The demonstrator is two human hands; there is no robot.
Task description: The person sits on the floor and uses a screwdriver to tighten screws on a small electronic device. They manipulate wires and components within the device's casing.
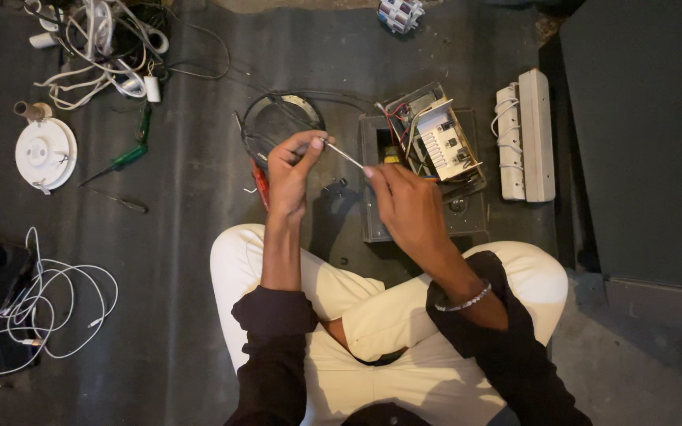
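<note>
Both hands — left hand (292,170), right hand (406,207) — pinch thin metal rod (344,155) ends; open grey box (424,170) beyond.

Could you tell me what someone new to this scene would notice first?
At centre, the left hand and right hand pinch the two ends of a thin metal rod above the person's crossed legs. Just behind lies an opened electrical box with wires spilling out, and a tangle of white cables sits top left.

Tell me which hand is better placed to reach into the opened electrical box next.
Probably the right hand: it hovers directly beside the opened box and its circuit board, holding only one end of the thin metal rod. The left hand pinches the other end, farther away.
</note>
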